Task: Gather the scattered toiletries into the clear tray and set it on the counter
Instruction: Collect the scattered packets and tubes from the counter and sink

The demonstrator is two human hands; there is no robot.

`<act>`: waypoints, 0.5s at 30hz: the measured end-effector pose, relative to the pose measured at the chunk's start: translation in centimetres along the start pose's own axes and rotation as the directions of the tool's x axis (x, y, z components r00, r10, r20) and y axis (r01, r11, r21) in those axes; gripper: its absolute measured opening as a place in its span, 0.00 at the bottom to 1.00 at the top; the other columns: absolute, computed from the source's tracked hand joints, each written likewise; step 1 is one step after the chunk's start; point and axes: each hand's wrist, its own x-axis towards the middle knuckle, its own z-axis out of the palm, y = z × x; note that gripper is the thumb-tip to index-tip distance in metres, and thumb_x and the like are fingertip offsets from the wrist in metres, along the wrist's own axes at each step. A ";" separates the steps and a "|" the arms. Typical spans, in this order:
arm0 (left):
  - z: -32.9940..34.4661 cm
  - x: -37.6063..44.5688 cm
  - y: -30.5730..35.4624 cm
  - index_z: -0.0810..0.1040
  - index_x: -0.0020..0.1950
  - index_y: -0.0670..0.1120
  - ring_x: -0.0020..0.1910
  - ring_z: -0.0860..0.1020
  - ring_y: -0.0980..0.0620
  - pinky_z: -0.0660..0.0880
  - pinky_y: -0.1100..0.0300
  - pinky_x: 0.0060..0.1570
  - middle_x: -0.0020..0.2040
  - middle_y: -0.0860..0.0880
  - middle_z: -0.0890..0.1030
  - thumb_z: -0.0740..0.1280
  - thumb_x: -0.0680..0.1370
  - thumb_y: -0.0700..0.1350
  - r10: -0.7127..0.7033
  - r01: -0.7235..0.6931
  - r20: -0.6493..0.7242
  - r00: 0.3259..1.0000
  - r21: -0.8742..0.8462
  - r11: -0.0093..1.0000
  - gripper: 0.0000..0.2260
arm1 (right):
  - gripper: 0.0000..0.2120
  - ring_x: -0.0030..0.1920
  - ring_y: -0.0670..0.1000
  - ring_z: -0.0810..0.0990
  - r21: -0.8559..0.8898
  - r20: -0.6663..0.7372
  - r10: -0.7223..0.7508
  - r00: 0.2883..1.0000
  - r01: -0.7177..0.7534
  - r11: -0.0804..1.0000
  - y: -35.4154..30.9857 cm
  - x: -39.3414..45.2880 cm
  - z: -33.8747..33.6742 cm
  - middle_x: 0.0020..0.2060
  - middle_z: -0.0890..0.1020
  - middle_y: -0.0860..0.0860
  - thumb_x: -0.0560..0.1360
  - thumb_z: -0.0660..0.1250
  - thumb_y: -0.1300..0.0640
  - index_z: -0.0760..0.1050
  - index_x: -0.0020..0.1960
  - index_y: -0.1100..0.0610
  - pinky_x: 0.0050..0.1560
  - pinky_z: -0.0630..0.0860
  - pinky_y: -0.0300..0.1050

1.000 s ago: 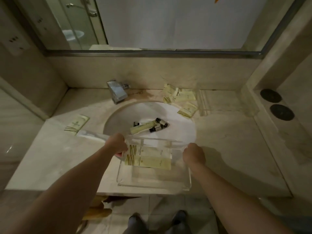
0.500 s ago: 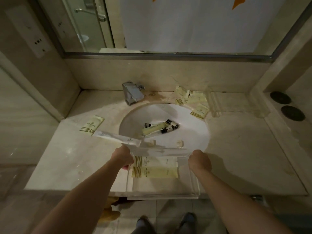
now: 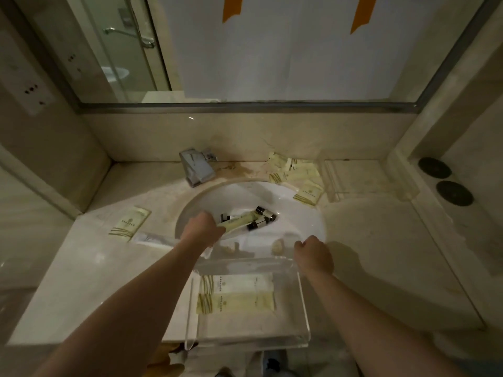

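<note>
I see the marble surface (image 3: 381, 254) filling most of the view, with the white sink (image 3: 299, 213) set into its middle and a chrome tap (image 3: 196, 167) at the sink's back edge. The clear tray (image 3: 288, 338) sits at the near edge, partly over the front lip of the sink and overhanging the surface toward me; two pale yellow sachets (image 3: 236, 293) lie flat inside it, one just behind the other.

My left hand (image 3: 202, 229) reaches into the basin, its grip closed on the near end of a pale yellow tube (image 3: 239, 223). My right hand (image 3: 314, 254) is curled shut at the tray's far right corner; I cannot tell whether it actually pinches the wall.

A cluster of sachets (image 3: 295, 172) lies on the surface behind the sink's right rim, one more (image 3: 309, 195) at the rim itself. A single sachet (image 3: 129, 221) lies well to the left, with a white packet (image 3: 152, 238) just beside it. Small dark-capped bottles (image 3: 262, 219) rest in the basin, touching the tube.
</note>
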 end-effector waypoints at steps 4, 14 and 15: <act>0.9 2.2 2.8 0.75 0.41 0.45 0.39 0.81 0.47 0.74 0.58 0.36 0.38 0.45 0.82 0.68 0.74 0.45 0.024 -0.025 -0.014 1.000 -0.053 0.998 0.05 | 0.14 0.51 0.59 0.79 0.122 0.024 -0.016 1.000 0.012 0.992 -1.5 3.1 -1.3 0.51 0.81 0.58 0.77 0.59 0.53 0.76 0.55 0.60 0.43 0.71 0.44; 4.6 8.4 6.9 0.74 0.43 0.46 0.45 0.79 0.46 0.76 0.55 0.45 0.44 0.44 0.80 0.67 0.74 0.42 -0.003 0.000 -0.027 1.000 -0.108 0.994 0.02 | 0.09 0.44 0.55 0.76 0.187 0.039 -0.139 0.990 0.129 0.974 -4.3 10.1 -1.9 0.48 0.81 0.55 0.77 0.59 0.57 0.77 0.49 0.58 0.41 0.69 0.42; 5.0 9.1 7.1 0.74 0.44 0.45 0.46 0.77 0.46 0.74 0.56 0.44 0.45 0.44 0.80 0.66 0.74 0.42 -0.002 -0.002 -0.033 0.999 -0.099 0.995 0.01 | 0.08 0.45 0.55 0.77 0.213 0.051 -0.162 0.985 0.147 0.966 -4.6 10.9 -1.9 0.49 0.81 0.55 0.77 0.60 0.57 0.77 0.50 0.58 0.42 0.70 0.42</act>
